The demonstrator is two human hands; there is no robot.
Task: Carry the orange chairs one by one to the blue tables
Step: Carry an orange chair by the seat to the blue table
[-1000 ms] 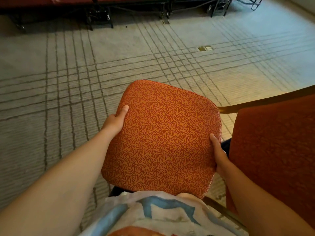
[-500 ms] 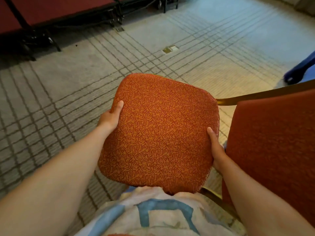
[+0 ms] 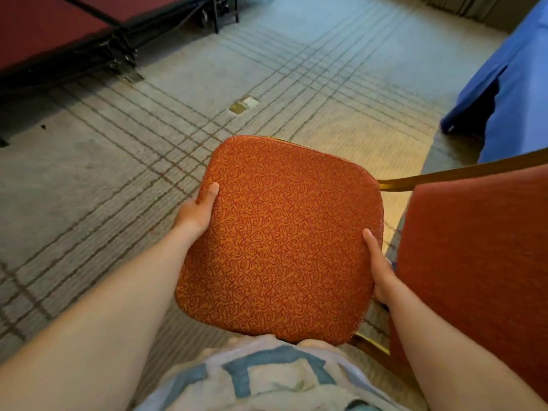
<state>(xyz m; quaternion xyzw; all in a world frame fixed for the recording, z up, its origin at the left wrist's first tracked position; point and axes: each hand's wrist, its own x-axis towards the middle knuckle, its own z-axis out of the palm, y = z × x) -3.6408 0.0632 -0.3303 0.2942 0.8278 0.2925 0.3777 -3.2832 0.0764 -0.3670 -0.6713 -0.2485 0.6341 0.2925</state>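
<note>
I carry an orange chair (image 3: 284, 232) in front of my body, its patterned seat facing up at me and its red backrest and gold frame off to the right. My left hand (image 3: 197, 212) grips the seat's left edge, thumb on top. My right hand (image 3: 379, 268) grips the seat's right edge, thumb up along the cushion. The chair's legs are hidden under the seat. A table draped in blue cloth (image 3: 516, 90) stands at the far right.
Grey carpet (image 3: 118, 173) with dark grid lines spreads ahead. A low stage (image 3: 44, 37) with a dark red top and black metal legs runs along the upper left. A small brass floor box (image 3: 243, 103) lies in the carpet ahead.
The view has swung to the right: the stage slid toward the upper left and the blue table came into sight at the right. Both hands kept their hold on the seat.
</note>
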